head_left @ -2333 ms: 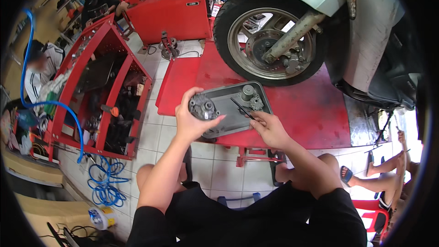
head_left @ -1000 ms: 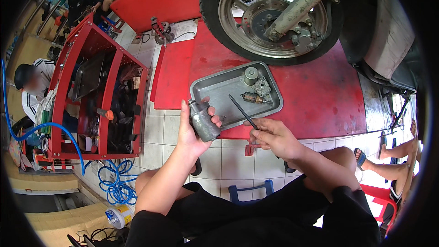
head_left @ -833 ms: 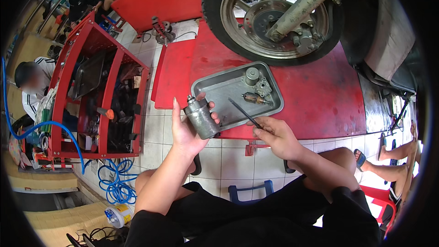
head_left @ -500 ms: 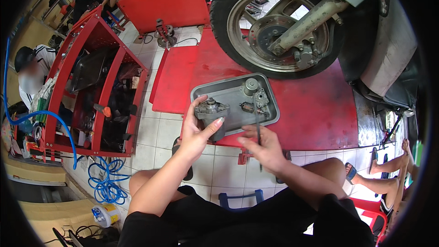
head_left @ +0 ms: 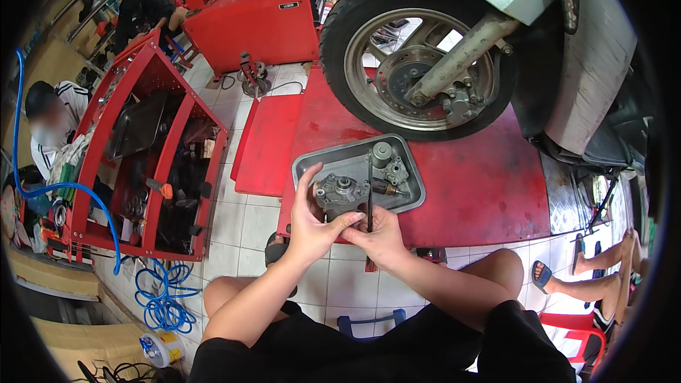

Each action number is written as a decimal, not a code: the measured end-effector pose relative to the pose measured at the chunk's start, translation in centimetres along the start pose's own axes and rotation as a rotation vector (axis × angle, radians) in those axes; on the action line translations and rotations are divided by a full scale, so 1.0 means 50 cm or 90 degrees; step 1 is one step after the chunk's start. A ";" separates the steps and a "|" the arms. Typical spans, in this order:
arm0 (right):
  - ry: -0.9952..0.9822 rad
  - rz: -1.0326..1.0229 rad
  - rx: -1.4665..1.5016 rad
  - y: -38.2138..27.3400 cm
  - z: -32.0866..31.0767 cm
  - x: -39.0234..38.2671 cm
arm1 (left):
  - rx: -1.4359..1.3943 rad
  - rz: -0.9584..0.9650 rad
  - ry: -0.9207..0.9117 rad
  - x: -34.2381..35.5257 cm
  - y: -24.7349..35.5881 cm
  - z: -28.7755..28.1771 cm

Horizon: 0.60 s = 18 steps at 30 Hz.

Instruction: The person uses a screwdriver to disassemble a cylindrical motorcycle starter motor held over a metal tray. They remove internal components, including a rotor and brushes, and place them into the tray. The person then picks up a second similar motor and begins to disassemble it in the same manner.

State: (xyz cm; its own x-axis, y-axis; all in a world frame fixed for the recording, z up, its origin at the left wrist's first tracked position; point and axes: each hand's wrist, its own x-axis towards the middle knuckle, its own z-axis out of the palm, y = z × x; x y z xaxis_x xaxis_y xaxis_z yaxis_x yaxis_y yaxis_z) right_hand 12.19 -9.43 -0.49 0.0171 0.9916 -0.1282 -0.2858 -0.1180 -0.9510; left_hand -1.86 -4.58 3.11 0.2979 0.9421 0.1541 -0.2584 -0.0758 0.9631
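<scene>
The left hand (head_left: pixel 312 223) is gripping a grey metal engine part (head_left: pixel 340 195) over a metal tray (head_left: pixel 411 198), while the right hand (head_left: pixel 383 234) is pinching a thin dark tool (head_left: pixel 369 191) beside it.

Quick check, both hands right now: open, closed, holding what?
Left hand: closed on the grey cast-metal engine part.
Right hand: closed on the thin dark rod-shaped tool, held upright.

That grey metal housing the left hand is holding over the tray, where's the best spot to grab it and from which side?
Grip the grey metal housing by its outer rim, coming from its left and underside, much as the left hand cups it now. Its round face with the centre shaft points up and the right hand stands a thin dark tool at its right edge, so those sides are probably best left free.
</scene>
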 end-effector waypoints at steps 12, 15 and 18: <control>-0.243 0.077 0.163 -0.084 -0.079 0.001 | -0.151 -0.051 -0.100 0.009 -0.005 -0.037; -0.307 0.137 0.236 -0.089 -0.064 -0.007 | -0.233 -0.150 -0.098 0.006 -0.016 -0.039; -0.340 0.208 0.271 -0.070 -0.058 -0.008 | -0.339 -0.337 -0.093 0.010 0.027 -0.017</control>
State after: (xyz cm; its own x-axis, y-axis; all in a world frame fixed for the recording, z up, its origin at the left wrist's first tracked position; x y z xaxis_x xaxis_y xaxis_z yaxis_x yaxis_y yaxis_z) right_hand 15.95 -9.55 2.06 -0.5683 0.8128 -0.1284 -0.5430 -0.4876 -0.6837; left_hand -2.85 -3.93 4.30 0.6140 0.7534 -0.2355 -0.4443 0.5765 0.6857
